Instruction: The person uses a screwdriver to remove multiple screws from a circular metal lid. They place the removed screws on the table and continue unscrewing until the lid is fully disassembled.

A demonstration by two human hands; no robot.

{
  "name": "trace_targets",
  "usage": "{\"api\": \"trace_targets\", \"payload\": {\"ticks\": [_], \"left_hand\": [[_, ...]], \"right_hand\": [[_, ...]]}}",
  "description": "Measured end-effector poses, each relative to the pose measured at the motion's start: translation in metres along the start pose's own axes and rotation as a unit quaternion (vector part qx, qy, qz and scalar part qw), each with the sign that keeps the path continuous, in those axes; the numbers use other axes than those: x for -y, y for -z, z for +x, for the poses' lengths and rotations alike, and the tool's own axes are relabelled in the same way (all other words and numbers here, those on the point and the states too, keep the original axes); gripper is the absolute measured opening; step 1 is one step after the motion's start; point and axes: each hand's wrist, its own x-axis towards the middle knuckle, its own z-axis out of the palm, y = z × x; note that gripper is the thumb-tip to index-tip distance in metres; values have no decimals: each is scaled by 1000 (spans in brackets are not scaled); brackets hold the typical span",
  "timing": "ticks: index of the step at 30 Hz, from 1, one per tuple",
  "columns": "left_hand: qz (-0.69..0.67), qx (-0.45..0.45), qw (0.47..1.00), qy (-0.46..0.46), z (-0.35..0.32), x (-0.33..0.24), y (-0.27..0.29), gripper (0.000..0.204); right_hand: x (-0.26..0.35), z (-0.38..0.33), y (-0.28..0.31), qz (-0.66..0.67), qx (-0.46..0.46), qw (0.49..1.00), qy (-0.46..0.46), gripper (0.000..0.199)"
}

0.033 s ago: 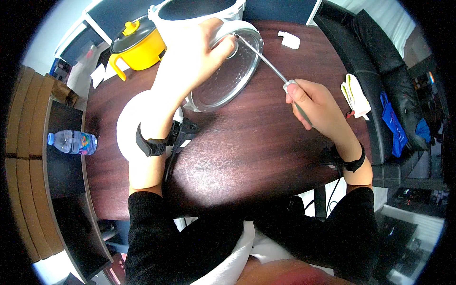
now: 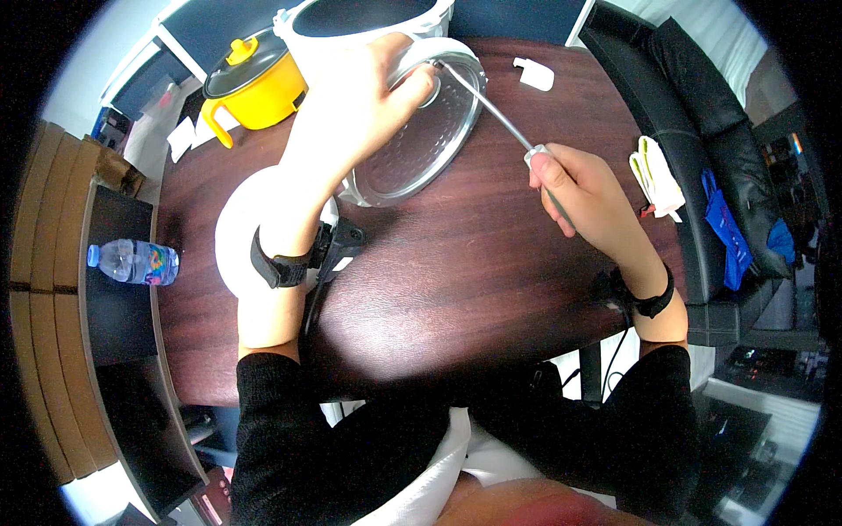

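A round lid (image 2: 425,153), clear with a pale rim, is tilted up at the far middle of the table. My left hand (image 2: 377,96) grips it near its centre, thumb and fingers closed by a small fitting. In my right hand (image 2: 583,193) is a screwdriver (image 2: 500,118) with a grey handle. Its long metal shaft slants up and left, and the tip meets the fitting beside my left thumb. Exactly how the tip sits there is too small to tell. Behind the lid stands a white pot (image 2: 368,44) with a dark inside.
Beyond my left arm stands a yellow pot (image 2: 263,101) with a dark lid. A white round object (image 2: 241,228) lies partly under my left forearm. A white piece (image 2: 533,74) rests at the far right, a folded cloth (image 2: 656,180) at the right edge. A water bottle (image 2: 136,262) lies left.
The screwdriver and my right hand have shifted very slightly. My left hand and the lid look the same.
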Motion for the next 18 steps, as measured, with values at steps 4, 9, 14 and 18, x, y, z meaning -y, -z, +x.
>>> {"api": "trace_targets", "payload": {"ticks": [4, 9, 14, 18], "left_hand": [[-7, 10, 1000, 10, 1, -3, 0, 44], [-3, 8, 1000, 14, 0, -4, -1, 44], [-4, 9, 1000, 13, 0, -3, -1, 45], [1, 6, 1000, 8, -1, -3, 0, 45]], "right_hand": [[0, 0, 1, 2, -1, 1000, -20, 46], [0, -1, -2, 28, 17, 999, -13, 46], [2, -1, -3, 41, 21, 999, -27, 46], [1, 0, -4, 44, 28, 998, -23, 46]]}}
